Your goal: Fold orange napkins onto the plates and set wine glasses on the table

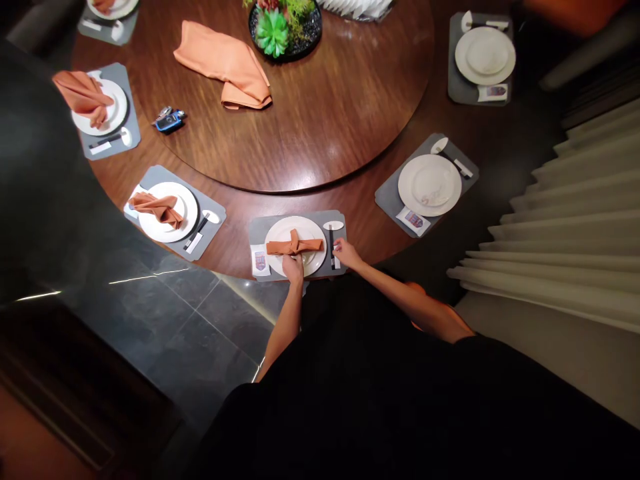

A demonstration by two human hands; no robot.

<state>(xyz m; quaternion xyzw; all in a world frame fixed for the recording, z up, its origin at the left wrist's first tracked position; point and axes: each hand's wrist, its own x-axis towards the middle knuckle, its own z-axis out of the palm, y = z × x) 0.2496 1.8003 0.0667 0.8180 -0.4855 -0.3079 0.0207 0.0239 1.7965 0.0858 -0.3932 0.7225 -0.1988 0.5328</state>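
At the near edge of the round table, a folded orange napkin [307,246] lies across a white plate [271,230]. It is gathered in the middle like a bow. My left hand [293,268] is closed at the napkin's lower middle, over the plate's near rim, with its fingertips partly hidden. To the right, my right hand [347,254] is pinched at the dark chopsticks [331,237], which lie beside the plate. A white spoon [333,226] rests above them. On the plate's left is a white printed packet [260,260]. All sit on a grey placemat [257,227].
The raised turntable [320,147] bears a loose orange napkin [225,63], car keys [170,120] and a succulent planter [285,30]. Left settings hold folded napkins [160,208]; the right ones have bare plates [430,185]. A pale curtain [565,240] hangs at right.
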